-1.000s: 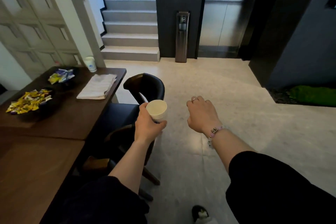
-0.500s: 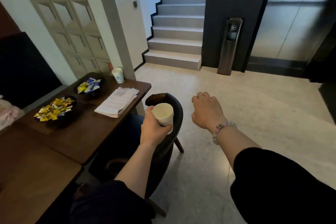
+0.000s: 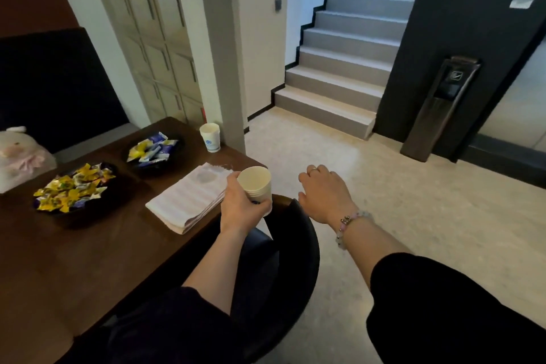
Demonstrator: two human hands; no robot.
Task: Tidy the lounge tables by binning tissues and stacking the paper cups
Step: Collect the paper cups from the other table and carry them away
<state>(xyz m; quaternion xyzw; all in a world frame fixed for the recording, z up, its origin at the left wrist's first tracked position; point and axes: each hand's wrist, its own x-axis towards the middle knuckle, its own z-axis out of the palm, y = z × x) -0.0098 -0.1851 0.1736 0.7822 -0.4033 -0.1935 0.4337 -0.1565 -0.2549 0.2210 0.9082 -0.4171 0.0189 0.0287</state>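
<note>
Stacked paper cups [image 3: 256, 185] stand upright in the left hand [image 3: 237, 210]. Its fingers and thumb curl round the lower part of the stack, so the open rim stands clear of the grip at about 1 o'clock from the knuckles. The stack is held near the right-hand corner of the dark wooden table [image 3: 88, 251], above the black chair back [image 3: 298, 233]. At 11 o'clock from the stack, well apart, a single paper cup [image 3: 210, 139] with a blue mark stands upright by the table's far edge. A folded striped cloth [image 3: 189, 201] lies at 9 o'clock, just beside the left hand. The right hand [image 3: 325, 195] hangs at 3 o'clock from the stack, apart from it. Its fingers are loosely bent and hold nothing, and a beaded bracelet [image 3: 351, 223] is on its wrist.
</note>
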